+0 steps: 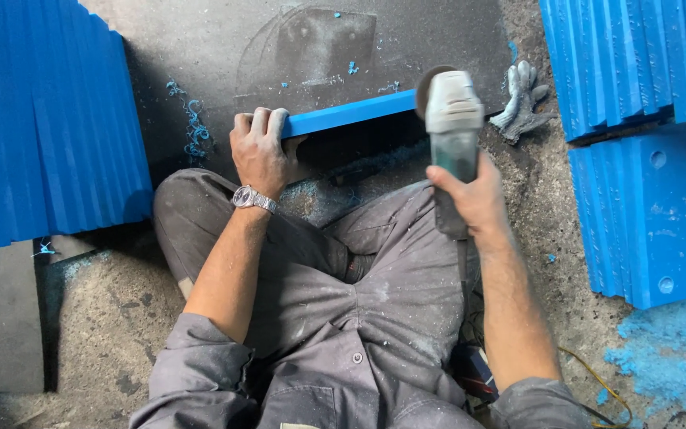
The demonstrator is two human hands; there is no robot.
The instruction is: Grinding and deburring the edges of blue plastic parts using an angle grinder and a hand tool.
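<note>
The left hand is closed over the end of a blue plate standing on edge on the floor; the right hand grips an angle grinder at the plate's other end

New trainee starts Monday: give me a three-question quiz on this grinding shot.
1. True or false: the left hand grips the end of the long blue plastic slab.
2. What does the right hand hold? A) grey angle grinder B) hammer C) brush
3. What lies beside the stacked blue plastic plates, unworn?

Key: 1 true; 2 A, the grey angle grinder; 3 a dusty grey work glove.
</note>
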